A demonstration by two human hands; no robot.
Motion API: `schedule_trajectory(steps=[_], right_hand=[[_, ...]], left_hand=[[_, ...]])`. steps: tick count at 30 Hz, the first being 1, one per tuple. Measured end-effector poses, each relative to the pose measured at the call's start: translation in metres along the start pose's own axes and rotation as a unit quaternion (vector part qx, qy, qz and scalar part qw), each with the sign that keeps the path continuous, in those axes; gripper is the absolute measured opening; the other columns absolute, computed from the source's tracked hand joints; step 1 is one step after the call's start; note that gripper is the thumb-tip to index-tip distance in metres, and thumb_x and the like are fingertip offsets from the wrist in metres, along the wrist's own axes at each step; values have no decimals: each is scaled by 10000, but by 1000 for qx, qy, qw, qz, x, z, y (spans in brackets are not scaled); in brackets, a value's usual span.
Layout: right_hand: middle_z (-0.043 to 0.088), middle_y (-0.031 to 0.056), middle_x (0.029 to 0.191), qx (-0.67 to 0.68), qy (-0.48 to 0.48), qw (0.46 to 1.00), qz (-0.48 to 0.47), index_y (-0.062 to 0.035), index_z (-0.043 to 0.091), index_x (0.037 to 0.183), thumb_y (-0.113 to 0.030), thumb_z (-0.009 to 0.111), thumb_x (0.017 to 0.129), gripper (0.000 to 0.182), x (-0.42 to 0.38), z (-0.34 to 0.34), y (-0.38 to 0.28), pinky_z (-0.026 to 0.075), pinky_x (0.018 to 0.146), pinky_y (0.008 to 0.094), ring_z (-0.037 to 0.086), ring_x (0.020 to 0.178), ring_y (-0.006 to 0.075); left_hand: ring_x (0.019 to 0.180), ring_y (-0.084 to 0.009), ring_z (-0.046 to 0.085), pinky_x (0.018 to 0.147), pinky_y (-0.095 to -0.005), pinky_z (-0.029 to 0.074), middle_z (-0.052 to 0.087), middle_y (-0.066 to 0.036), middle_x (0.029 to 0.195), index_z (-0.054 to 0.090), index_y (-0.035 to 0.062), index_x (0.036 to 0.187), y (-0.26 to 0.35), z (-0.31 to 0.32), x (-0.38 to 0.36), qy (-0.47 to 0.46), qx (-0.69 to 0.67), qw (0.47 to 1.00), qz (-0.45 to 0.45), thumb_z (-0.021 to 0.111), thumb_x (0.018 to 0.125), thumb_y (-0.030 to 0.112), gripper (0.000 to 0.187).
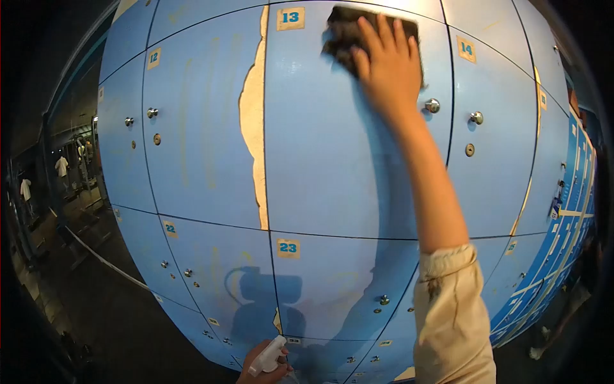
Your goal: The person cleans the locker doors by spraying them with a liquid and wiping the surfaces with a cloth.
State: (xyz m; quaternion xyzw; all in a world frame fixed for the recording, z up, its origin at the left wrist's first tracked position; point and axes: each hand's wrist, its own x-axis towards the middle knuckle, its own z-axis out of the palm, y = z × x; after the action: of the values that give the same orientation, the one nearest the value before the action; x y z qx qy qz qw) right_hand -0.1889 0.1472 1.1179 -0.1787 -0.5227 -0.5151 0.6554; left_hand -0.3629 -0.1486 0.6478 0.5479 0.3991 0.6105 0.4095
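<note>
My right hand (390, 67) is spread over a dark cloth (345, 32), which it presses against the upper part of the blue locker door (320, 147) numbered 13. A round metal knob (432, 105) sits just below the cloth's right edge. Low in the view, my left hand (259, 358) is wrapped round a spray bottle with a white trigger head (270, 357); the bottle's body is mostly out of sight. Shadows of the bottle and my arm fall on the doors.
Door 12 (204, 141) has chipped edging along its right side, and door 14 (492, 141) has a knob and lock. Door 23 (339, 281) lies below. More lockers (550, 256) stand at the right. Gym equipment (83, 153) and a dark floor show at the left.
</note>
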Motion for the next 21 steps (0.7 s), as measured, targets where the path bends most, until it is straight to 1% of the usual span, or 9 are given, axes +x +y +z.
schedule_trajectory(steps=[1, 3, 7, 9, 12, 15, 17, 18, 21], right_hand=[[442, 111, 1485, 15, -14, 1000, 0, -193, 520, 1388, -346, 617, 880, 540, -19, -17, -11, 253, 1134, 515, 377, 1378, 346], [400, 120, 1514, 40, -80, 996, 19, -190, 500, 1408, -336, 651, 835, 610, -60, -53, -37, 250, 1135, 518, 351, 1397, 352], [367, 106, 1542, 93, -250, 963, 47, -227, 491, 1424, -358, 678, 757, 705, -157, -130, -79, 246, 1136, 517, 334, 1415, 333], [374, 104, 1541, 74, -286, 954, 45, -256, 510, 1412, -372, 671, 762, 680, -209, -163, -91, 246, 1130, 522, 339, 1413, 323], [384, 104, 1536, 57, -308, 947, 64, -275, 528, 1400, -363, 659, 771, 649, -258, -192, -87, 246, 1126, 527, 334, 1420, 313], [374, 125, 1538, 41, -281, 954, 96, -275, 530, 1401, -323, 654, 770, 646, -247, -186, -70, 238, 1130, 534, 317, 1430, 329], [312, 213, 1544, 35, -234, 960, 148, -218, 508, 1423, -229, 619, 783, 650, -220, -173, -56, 195, 1147, 566, 280, 1433, 401], [272, 245, 1550, 19, -207, 964, 167, -189, 496, 1431, -197, 598, 795, 644, -204, -165, -49, 180, 1150, 571, 259, 1439, 412], [191, 251, 1573, 0, -117, 974, 195, -174, 478, 1439, -178, 582, 848, 600, -151, -133, -19, 164, 1156, 567, 181, 1460, 422]], left_hand=[[911, -154, 579, 759, -289, 509, 567, -69, 1117, 393, 9, 1458, -5, 1, 1, 14, -19, 1000, -21, 718, 846, 52, 694], [906, -152, 583, 748, -281, 506, 571, -66, 1111, 393, 10, 1459, -20, 1, 1, 43, -54, 996, -64, 710, 848, 37, 689], [886, -150, 598, 729, -286, 517, 581, -64, 1100, 406, 11, 1450, -5, 7, 8, -29, -22, 999, -40, 704, 845, 24, 674], [876, -151, 606, 724, -289, 523, 584, -64, 1097, 411, 10, 1445, -1, 12, 8, -33, -22, 998, -43, 698, 846, 18, 665], [859, -152, 617, 719, -285, 531, 590, -72, 1091, 420, 7, 1433, -27, 3, 9, -10, -11, 999, -49, 699, 842, 17, 654], [837, -150, 621, 700, -279, 536, 597, -77, 1075, 433, 12, 1422, -15, 10, 12, 17, -83, 995, -47, 701, 838, 16, 642], [823, -150, 621, 691, -282, 538, 603, -80, 1055, 446, 21, 1413, -14, 7, 12, 0, -68, 997, -44, 705, 835, 16, 633], [817, -151, 622, 687, -283, 540, 606, -82, 1044, 453, 25, 1408, -13, 5, 12, -6, -60, 997, -42, 707, 833, 17, 629], [803, -151, 621, 688, -287, 536, 610, -78, 1004, 468, 33, 1394, -5, 7, 11, -16, 29, 996, -89, 707, 837, 28, 606]])
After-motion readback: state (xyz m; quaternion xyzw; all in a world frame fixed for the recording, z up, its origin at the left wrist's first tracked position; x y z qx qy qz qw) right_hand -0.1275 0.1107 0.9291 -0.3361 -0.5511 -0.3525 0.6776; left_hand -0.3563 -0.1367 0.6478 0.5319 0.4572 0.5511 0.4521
